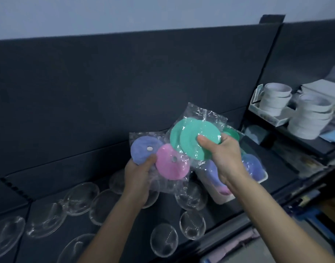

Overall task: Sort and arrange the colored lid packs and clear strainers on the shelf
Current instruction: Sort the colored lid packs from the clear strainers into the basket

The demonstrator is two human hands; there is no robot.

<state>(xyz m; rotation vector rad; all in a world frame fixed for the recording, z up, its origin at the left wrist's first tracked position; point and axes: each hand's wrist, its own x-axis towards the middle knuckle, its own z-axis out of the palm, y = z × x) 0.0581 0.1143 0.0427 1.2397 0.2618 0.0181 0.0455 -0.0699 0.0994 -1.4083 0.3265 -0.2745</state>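
My left hand (139, 176) grips a clear plastic pack with a purple lid (143, 149) and a pink lid (171, 162) in it. My right hand (222, 155) pinches a second pack holding two green lids (195, 138), raised above the shelf. Behind my right wrist a white tray (217, 198) holds more purple, pink and green lid packs, partly hidden. Several clear round strainers (80, 198) lie scattered on the dark shelf (125, 234) below my hands.
A dark back panel (125, 82) rises behind the shelf. To the right, stacks of white tape rolls (310, 118) and white boxes sit on the neighbouring shelf. The shelf's front edge (229, 223) runs diagonally at the lower right.
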